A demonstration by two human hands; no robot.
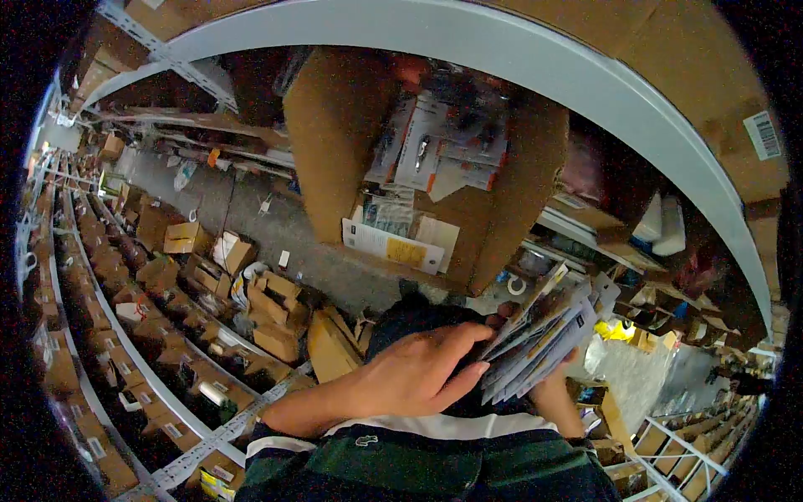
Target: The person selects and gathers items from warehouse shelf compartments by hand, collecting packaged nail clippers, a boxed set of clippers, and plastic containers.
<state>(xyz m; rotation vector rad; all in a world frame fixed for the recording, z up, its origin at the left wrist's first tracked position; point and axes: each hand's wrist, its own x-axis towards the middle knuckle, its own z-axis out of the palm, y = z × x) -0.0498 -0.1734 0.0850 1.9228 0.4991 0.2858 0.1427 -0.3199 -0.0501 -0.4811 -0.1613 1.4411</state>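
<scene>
A fanned stack of flat packets point(544, 343), in grey-white and clear wrapping, is held upright in front of the chest. My right hand point(556, 381) is round the far side of the stack, mostly hidden behind it. At the stack's near side is my left hand point(443, 360), its thumb and fingers against the packet edges. Ahead, an open cardboard box point(335, 142) holds several flat plastic packets point(427, 151) with orange and white cards. A white card with a yellow label point(393, 248) lies at the box's near edge.
A white shelf beam point(468, 33) curves above the open box. Shelves of small cardboard bins point(150, 351) run along the left. Opened cartons point(272, 318) lie on the grey floor point(314, 268). Another rack point(682, 452) stands at the lower right, and a yellow item point(616, 330) is nearby.
</scene>
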